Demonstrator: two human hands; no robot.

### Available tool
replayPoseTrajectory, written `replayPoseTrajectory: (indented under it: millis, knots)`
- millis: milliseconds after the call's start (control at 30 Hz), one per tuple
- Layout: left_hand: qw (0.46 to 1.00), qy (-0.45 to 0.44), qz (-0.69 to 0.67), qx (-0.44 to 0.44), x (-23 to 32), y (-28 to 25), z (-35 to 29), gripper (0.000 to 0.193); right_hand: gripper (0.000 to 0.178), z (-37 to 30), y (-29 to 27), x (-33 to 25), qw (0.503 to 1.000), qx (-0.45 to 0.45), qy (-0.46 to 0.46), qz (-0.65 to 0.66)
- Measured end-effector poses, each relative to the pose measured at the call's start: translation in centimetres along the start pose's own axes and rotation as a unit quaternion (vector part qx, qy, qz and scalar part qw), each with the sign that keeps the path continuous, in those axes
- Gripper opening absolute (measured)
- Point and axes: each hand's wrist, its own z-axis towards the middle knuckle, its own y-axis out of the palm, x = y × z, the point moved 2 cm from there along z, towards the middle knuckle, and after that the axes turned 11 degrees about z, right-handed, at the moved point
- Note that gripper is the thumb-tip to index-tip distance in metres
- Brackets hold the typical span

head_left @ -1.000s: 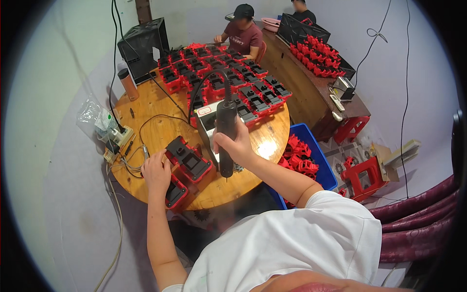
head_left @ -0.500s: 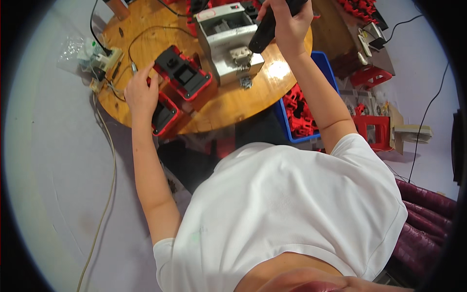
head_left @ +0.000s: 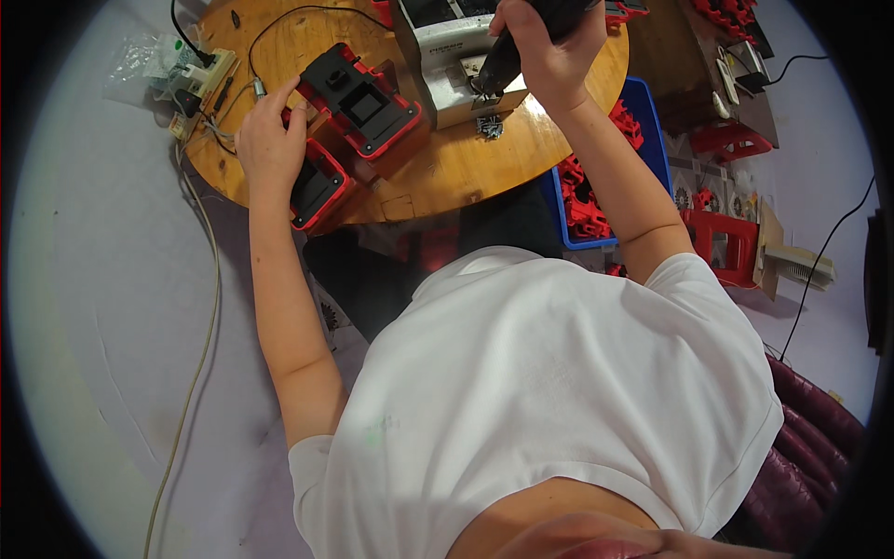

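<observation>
My right hand [head_left: 559, 56] grips a black electric screwdriver [head_left: 521, 56], tilted with its tip down at the front of a silver metal box [head_left: 452, 56], which looks like a screw feeder. At the left of the round table, my left hand [head_left: 272, 140] has its fingers at the left edge of a red-and-black plastic housing [head_left: 361, 104]. Its fingertips are partly hidden there. A second red-and-black housing [head_left: 321, 186] sits nearer to me, beside my left wrist. Small loose screws [head_left: 490, 127] lie in front of the metal box.
The round wooden table [head_left: 447, 191] has a power strip [head_left: 209, 84] with cables at its left edge. Beside the table at right is a blue crate [head_left: 656, 140] of red plastic parts [head_left: 587, 205]. Farther right are red stools [head_left: 726, 244] and a small fan-like appliance [head_left: 799, 264].
The screwdriver's tip has come to the front of the metal box, where it was held just above before. My left hand stays at the housing. The whole view has shifted slightly.
</observation>
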Motion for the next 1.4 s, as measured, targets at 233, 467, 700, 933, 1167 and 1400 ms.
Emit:
replayPoseTrajectory:
  millis: [233,467,700,933,1167,1400]
  knots:
    - [1.0,0.008,-0.009,0.016,0.0,0.2,0.0,0.034,0.025,1.4,1.7,-0.7,0.987,0.018,0.159,-0.028]
    - [0.999,0.008,-0.002,0.051,-1.0,0.8,-0.8,0.032,0.044,7.0,5.2,1.6,0.973,0.063,0.214,0.05]
    - [1.0,-0.007,-0.001,0.01,0.6,0.1,0.0,0.033,0.029,8.6,10.3,8.4,0.993,0.057,0.012,0.101]
    - [0.998,-0.01,0.018,0.052,-0.1,0.5,-0.8,0.035,0.028,7.5,11.4,10.3,0.995,0.046,0.046,0.073]
    - [0.999,-0.009,0.015,0.043,0.1,0.4,-0.5,0.035,0.025,7.6,11.5,10.4,0.997,0.034,0.026,0.067]
    - [0.999,-0.004,0.018,0.049,0.1,0.5,-0.6,0.034,0.027,7.1,11.8,11.0,0.994,-0.002,0.049,0.094]
